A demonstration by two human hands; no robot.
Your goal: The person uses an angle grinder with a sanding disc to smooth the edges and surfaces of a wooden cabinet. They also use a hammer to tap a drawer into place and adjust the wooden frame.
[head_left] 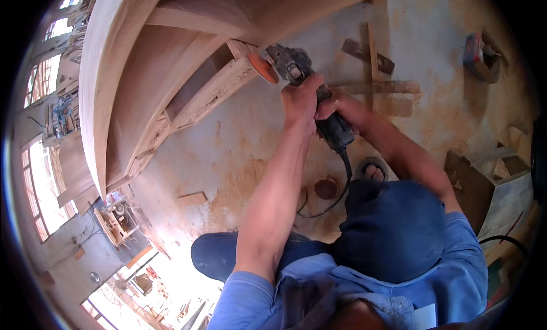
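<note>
Both of my hands are wrapped round a black angle grinder (337, 132). My left hand (301, 101) closes on it just behind the head. Slightly lower, my right hand (337, 109) grips the body, its fingers partly hidden. An orange sanding disc (264, 68) on the grinder's head meets the end of a pale wooden rail (213, 96); whether it presses or only sits close, I cannot tell. That rail belongs to a large curved wooden frame (122, 51) filling the upper left. A black cord (347, 166) runs from the grinder's rear end.
Wood offcuts (393, 87) lie on the dusty floor at upper right, near an open box (482, 58). A round brown object (326, 189) sits by my sandalled foot (373, 170). A wooden box-like piece (484, 187) stands at right. Timber and windows line the left.
</note>
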